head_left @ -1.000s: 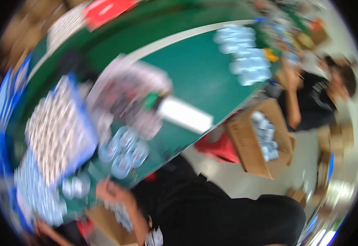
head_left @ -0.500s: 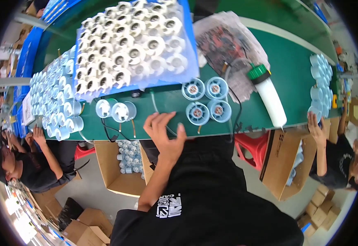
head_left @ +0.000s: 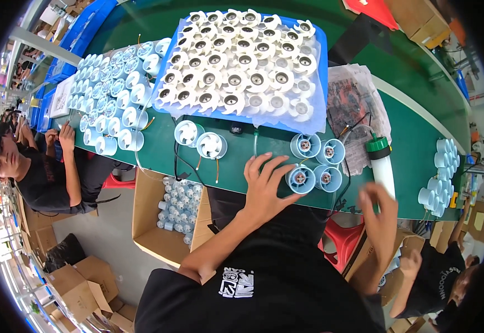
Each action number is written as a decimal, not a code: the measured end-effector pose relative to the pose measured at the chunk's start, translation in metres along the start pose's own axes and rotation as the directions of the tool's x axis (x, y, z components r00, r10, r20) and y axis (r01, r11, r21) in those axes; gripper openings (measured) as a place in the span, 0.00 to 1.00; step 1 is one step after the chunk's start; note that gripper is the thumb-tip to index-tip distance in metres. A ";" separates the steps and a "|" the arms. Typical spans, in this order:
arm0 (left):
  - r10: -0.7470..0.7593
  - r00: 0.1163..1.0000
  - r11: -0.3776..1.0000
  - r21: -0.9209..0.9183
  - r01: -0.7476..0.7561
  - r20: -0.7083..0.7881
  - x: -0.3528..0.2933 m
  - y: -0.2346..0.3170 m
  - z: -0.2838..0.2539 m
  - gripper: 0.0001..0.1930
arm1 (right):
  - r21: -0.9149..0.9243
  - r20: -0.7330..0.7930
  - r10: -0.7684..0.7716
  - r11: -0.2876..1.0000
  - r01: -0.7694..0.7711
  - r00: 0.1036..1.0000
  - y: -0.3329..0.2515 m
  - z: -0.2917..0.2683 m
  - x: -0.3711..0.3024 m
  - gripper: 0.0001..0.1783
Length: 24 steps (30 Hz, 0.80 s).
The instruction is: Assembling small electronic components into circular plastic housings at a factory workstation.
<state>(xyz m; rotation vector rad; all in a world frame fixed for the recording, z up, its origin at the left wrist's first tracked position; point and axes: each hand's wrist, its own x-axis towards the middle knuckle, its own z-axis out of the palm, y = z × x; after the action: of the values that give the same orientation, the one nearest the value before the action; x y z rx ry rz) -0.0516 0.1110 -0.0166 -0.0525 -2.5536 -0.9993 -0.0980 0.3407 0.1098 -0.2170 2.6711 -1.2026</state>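
In the middle, my left hand [head_left: 267, 186] is open, its fingers spread beside a light blue round fan housing [head_left: 300, 179]; thumb and forefinger lie on two sides of it, and whether they touch it I cannot tell. That housing stands in a group of several, with a motor core showing inside each. My right hand [head_left: 379, 216], smeared by motion, is over the lower end of a white bottle [head_left: 382, 173] with a green cap [head_left: 378, 147]; its grip is unclear. Left of my left hand, two housings [head_left: 211, 145] with white fan wheels stand together, wires trailing.
A blue tray [head_left: 322, 72] holds rows of white fan wheels [head_left: 234, 80]. Many blue housings [head_left: 111, 105] crowd the left; more [head_left: 439, 186] stand at right. Grimy paper [head_left: 358, 94] lies behind the bottle. Below are an open carton [head_left: 147, 222] and a red stool [head_left: 342, 244]. Co-workers sit on both sides.
My left hand has moved right to the nearest housing, its fingers spreading. My right hand has come into view by the bottle. The whole view has shifted.
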 end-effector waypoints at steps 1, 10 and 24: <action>-0.009 1.000 0.998 -0.070 0.010 0.017 0.000 -0.002 -0.002 0.30 | 0.040 -0.057 -0.152 0.987 0.154 0.987 -0.011 0.015 0.021 0.09; -0.120 0.993 0.992 -0.028 0.120 0.021 -0.009 -0.007 -0.006 0.34 | -0.491 0.197 -0.792 0.430 0.758 0.578 -0.067 0.128 0.176 0.12; 0.119 0.985 0.972 0.218 -0.090 -0.127 -0.005 -0.003 0.008 0.35 | -0.758 0.073 -0.976 0.079 0.647 0.205 -0.049 0.142 0.212 0.10</action>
<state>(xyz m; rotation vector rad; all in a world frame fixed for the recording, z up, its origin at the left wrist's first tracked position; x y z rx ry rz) -0.0503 0.1146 -0.0265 -0.0557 -2.4849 -0.6641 -0.2657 0.1605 0.0280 -2.2574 3.2734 -0.2057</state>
